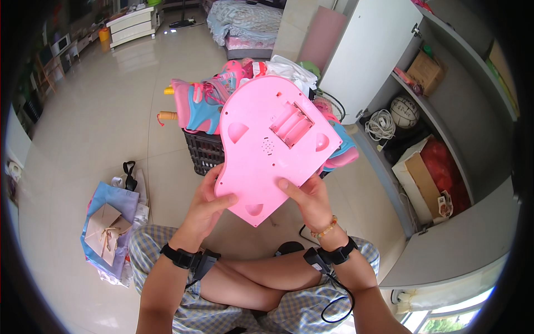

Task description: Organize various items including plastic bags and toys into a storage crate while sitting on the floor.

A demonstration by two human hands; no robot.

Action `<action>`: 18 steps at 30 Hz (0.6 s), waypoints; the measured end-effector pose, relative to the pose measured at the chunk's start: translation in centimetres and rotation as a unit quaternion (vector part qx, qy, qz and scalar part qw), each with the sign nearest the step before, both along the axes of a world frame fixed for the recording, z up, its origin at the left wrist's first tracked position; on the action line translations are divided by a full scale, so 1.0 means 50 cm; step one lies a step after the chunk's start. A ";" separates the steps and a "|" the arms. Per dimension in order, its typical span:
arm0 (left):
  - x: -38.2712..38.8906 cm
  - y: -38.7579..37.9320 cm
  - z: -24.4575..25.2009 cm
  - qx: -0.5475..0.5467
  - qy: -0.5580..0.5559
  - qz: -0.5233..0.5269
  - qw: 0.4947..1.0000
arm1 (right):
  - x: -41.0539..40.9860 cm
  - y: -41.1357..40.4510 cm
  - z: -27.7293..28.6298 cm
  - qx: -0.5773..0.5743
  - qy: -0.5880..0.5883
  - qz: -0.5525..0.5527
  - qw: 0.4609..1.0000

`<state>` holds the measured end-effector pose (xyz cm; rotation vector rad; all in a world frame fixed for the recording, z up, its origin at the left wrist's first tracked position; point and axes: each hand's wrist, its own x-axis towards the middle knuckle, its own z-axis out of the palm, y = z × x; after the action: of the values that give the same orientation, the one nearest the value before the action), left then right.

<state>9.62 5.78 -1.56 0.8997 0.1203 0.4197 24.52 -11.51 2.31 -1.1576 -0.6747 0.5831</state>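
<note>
A pink plastic toy [250,150], shaped like a small grand piano, is held up with its underside facing me. Its battery compartment [292,125] is uncovered, and no batteries show inside. Speaker holes, screw holes and three moulded feet mark the same face. My left hand [208,202] grips the lower left edge, thumb on top. On the lower right edge, my right hand [306,196] does likewise, its thumb lying on the underside. The fingers behind the toy are mostly hidden. Beyond it stands a black plastic basket [204,152], partly covered by the toy.
Pink-and-blue roller skates [200,106] and white plastic bags [292,71] top the basket. Bags with a beige box [104,234] lie on the floor at left. At right an open cabinet [454,104] holds a ball [404,112], coiled white cable [380,125] and boxes.
</note>
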 end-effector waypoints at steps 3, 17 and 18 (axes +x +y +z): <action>0.000 0.001 -0.005 0.009 -0.004 0.006 1.000 | 0.001 -0.001 -0.001 -0.002 0.018 0.010 1.000; -0.028 0.030 0.002 -0.127 -0.102 -0.078 0.983 | -0.015 0.001 0.006 -0.036 -0.645 -0.212 0.734; -0.033 0.032 0.013 -0.193 -0.166 -0.114 0.960 | -0.019 0.003 0.006 -0.036 -0.680 -0.215 0.700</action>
<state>7.99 7.41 -0.90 0.4419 -0.2036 0.3105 23.57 -11.36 2.60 -1.6691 -1.5500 -0.8337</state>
